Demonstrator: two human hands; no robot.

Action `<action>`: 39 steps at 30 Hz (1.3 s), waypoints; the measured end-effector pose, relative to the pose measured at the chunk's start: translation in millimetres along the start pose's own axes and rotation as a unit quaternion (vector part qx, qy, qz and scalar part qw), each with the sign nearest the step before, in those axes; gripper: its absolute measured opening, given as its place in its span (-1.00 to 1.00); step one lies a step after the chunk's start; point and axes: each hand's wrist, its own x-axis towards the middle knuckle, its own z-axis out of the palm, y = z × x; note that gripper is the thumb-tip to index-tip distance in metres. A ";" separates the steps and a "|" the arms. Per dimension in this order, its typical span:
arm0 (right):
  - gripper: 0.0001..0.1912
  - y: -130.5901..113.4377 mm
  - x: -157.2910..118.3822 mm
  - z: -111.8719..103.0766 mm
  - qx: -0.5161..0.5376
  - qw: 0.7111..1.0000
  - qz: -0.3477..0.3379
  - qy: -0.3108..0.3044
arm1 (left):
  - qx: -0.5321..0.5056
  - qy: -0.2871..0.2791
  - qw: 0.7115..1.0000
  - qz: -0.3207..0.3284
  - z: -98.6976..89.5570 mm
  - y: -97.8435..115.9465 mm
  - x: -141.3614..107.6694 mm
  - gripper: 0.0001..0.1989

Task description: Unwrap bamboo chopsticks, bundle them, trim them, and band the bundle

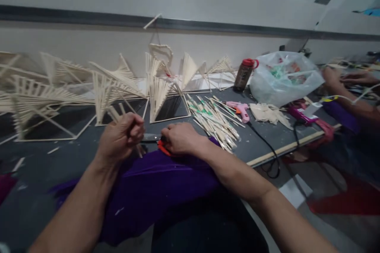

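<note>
My left hand (120, 136) is closed around some thin wooden sticks (114, 114); their ends poke out above and below the fist, and I cannot tell how many there are. My right hand (184, 138) grips a pair of scissors (151, 137) by black and orange handles. The metal blades point left, toward the left fist and its sticks. Whether the blades touch a stick is unclear. A purple cloth (166, 182) hangs under both hands, over the table edge and my lap.
Several stick frames (162, 99) line the table's back. A stick pile (215, 120), pink glue gun (241, 110), wood scraps (268, 114), dark bottle (244, 75) and plastic bag (285, 81) lie to the right. A glue gun cord (264, 140) dangles off the edge. Another person's hands (332, 79) work far right.
</note>
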 end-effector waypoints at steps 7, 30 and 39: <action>-0.69 69.2 -54.4 -28.9 0.014 0.994 0.103 0.030 | 0.012 0.045 0.999 0.013 2.7 -3.1 0.0 -0.66; -0.70 187.2 -103.6 -19.5 0.022 0.962 0.274 0.005 | 0.078 0.069 0.994 -0.022 9.1 -5.3 1.3 -0.77; -0.75 180.6 -107.2 -21.4 -0.006 0.954 0.295 -0.046 | 0.088 0.076 0.993 -0.025 10.1 -5.8 0.4 -0.78</action>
